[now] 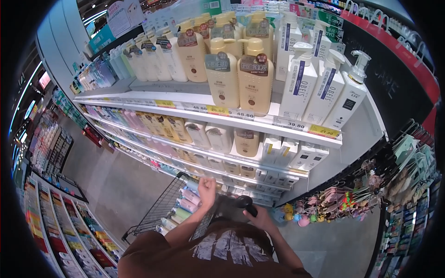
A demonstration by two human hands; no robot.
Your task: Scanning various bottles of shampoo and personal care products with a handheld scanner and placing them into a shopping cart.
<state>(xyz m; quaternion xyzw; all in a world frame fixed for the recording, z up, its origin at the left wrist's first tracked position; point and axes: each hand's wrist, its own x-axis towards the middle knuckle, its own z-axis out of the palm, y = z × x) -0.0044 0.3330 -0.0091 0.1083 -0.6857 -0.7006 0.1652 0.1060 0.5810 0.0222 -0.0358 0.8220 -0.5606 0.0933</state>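
Observation:
My right hand is wrapped around the grip of a black handheld barcode scanner, its rounded head tilted toward the shelves. Curled into a fist, my left hand is raised above the side of a black wire shopping cart; nothing shows in it. Pink pump bottles and a green bottle lie in the cart beside my left forearm. Before me on the top shelf stand a cream pump bottle with a grey neck tag, another with a brown tag, and white pump bottles.
A white shelf unit with price strips fills the front, holding rows of bottles on several levels. Small plush toys and accessories hang on its right end. A grey aisle floor and another stocked shelf are at left.

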